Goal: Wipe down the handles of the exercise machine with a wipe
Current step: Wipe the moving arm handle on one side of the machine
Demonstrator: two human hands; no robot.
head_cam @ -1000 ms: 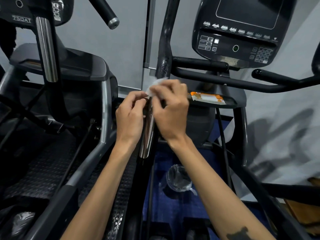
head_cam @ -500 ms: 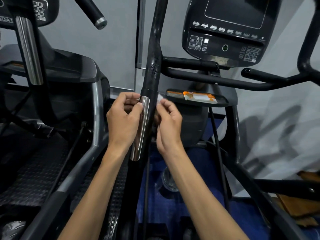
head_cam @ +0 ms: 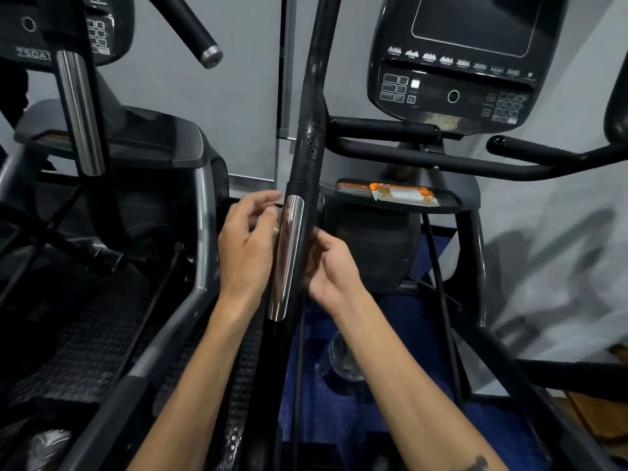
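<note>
The upright black handle (head_cam: pixel 307 154) of the exercise machine runs down the middle, with a chrome grip plate (head_cam: pixel 287 253) on its front. My left hand (head_cam: pixel 246 253) is just left of the plate, fingers curled, and a small white bit of the wipe (head_cam: pixel 275 229) shows at its fingertips. My right hand (head_cam: pixel 334 270) is on the right side of the handle, level with the plate. Its fingers reach behind the bar and are hidden. The rest of the wipe is out of sight.
The machine's console (head_cam: pixel 455 59) and its black side handlebars (head_cam: pixel 441 158) are at the upper right, above a tray holding an orange-and-white packet (head_cam: pixel 402 193). A second machine with a chrome grip (head_cam: pixel 80 113) stands at the left. A clear plastic wrapper (head_cam: pixel 341 360) lies on the blue floor.
The wipe was bunched in my right hand in front of the handle. Both hands dropped to either side of the chrome plate, and only a scrap of wipe now shows by my left fingers.
</note>
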